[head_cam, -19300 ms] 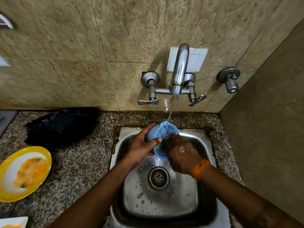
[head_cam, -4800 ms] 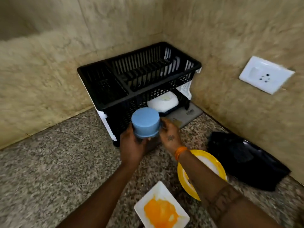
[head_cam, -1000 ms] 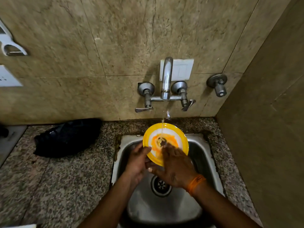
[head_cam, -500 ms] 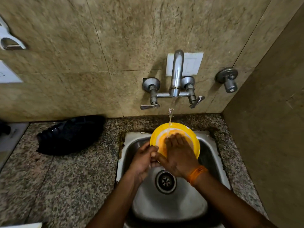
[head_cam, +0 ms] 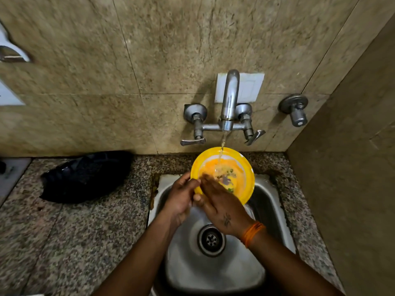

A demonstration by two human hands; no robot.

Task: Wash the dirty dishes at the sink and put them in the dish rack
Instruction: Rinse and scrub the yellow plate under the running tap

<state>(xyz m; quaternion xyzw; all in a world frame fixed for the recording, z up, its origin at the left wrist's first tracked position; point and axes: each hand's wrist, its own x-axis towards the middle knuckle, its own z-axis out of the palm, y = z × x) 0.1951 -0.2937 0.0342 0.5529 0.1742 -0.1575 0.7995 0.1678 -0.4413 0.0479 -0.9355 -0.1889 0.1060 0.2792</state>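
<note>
Plate (head_cam: 245, 167) under running tap (head_cam: 229, 97), over the sink (head_cam: 275, 201).
Your left hand (head_cam: 180, 199) grips its 9 o'clock rim; your right hand (head_cam: 222, 208) rubs flat-fingered inside.

Bright yellow plate (head_cam: 245, 167) with a white inner face smeared orange and flecked green, just beyond the fingers (head_cam: 210, 180); speckled grey-brown granite desk (head_cam: 85, 227) to their left carrying a black bag (head_cam: 85, 176); dull steel sink (head_cam: 213, 274) below them; orange thread band (head_cam: 252, 232) on the right wrist; mottled beige wall tiles (head_cam: 149, 50)

Hands (head_cam: 205, 199) hide plate (head_cam: 245, 165) lower-left; wall fixture (head_cam: 12, 54) cut off.
</note>
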